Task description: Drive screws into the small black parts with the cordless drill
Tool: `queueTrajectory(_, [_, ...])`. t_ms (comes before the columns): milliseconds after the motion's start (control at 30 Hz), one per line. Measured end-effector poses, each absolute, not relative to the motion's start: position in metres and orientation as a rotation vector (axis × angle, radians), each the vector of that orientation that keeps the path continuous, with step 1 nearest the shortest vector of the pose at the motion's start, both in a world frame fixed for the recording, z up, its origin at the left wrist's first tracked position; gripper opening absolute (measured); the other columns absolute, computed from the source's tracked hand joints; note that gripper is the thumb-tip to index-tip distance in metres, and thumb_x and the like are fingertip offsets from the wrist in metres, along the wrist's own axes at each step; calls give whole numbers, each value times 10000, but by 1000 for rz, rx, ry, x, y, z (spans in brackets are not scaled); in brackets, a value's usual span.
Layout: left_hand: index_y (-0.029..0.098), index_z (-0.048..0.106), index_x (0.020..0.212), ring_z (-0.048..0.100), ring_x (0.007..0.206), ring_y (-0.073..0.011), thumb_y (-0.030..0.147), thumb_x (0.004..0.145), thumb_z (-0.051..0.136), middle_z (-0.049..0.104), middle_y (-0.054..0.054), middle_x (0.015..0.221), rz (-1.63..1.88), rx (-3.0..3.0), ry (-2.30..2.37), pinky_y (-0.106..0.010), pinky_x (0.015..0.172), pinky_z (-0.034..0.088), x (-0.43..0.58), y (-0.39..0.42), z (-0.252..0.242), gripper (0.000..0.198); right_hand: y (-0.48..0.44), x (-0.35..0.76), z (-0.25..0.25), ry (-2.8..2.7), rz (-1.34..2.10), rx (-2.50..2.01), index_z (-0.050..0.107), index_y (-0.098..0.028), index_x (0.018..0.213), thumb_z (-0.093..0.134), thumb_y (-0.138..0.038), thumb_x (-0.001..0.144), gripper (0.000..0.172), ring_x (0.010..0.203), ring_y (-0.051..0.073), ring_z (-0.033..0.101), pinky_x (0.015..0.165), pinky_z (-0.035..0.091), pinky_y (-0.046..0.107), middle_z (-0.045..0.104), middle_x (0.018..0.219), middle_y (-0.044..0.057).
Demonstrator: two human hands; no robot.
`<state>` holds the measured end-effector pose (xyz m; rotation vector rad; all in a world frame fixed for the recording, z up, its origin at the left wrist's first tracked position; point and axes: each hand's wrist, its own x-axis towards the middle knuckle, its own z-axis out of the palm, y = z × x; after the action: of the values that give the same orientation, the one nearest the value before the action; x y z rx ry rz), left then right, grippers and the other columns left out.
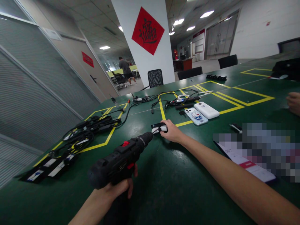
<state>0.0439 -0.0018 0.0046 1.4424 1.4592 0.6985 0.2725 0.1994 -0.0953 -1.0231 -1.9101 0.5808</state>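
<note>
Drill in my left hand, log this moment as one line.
left hand: holding drill | right hand: holding small black-and-white piece | drill: pointed toward piece, contact unclear

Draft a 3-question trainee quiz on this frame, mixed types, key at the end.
1. Multiple choice: what does the left grip hold?
A) a cable
B) a power drill
C) a tablet

2. True or false: the right grip holds a small black-and-white piece, and the front of the power drill points toward it.

3. Short answer: what lies beside the white rounded block?

Key:
1. B
2. True
3. A phone with a cartoon figure on its back
</note>
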Motion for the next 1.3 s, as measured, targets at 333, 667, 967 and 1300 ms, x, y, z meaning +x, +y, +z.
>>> queueTrajectory(333, [165, 593, 1039, 553, 626, -197, 399, 848, 537, 620, -27, 695, 691, 1435, 1461, -332, 635, 435, 42, -3, 3, 307, 200, 272, -95, -1911, 581, -1028, 505, -191, 1191, 616, -243, 724, 482, 975, 182, 545, 910, 432, 327, 502, 1079, 64])
queueTrajectory(667, [161, 612, 1009, 543, 601, -181, 367, 821, 557, 620, -37, 775, 727, 1399, 1463, -330, 620, 445, 46, -3, 5, 284, 201, 272, -96, -1896, 597, -1016, 521, -201, 1159, 624, -250, 718, 456, 953, 177, 545, 908, 433, 330, 504, 1045, 52])
queueTrajectory(967, [203, 572, 1079, 537, 524, -168, 380, 746, 591, 644, -33, 824, 792, 1410, 1481, -320, 541, 463, 47, 2, -2, 377, 200, 273, -95, -1914, 579, -1030, 512, -189, 1181, 616, -250, 725, 471, 961, 179, 545, 917, 429, 325, 504, 1067, 59])
queueTrajectory(1300, [180, 603, 1081, 586, 612, -206, 339, 763, 601, 662, -55, 838, 729, 1386, 1514, -334, 600, 496, 54, -2, 15, 355, 198, 273, -92, -1908, 613, -1030, 516, -199, 1184, 627, -252, 740, 461, 975, 179, 550, 922, 422, 323, 509, 1087, 61])
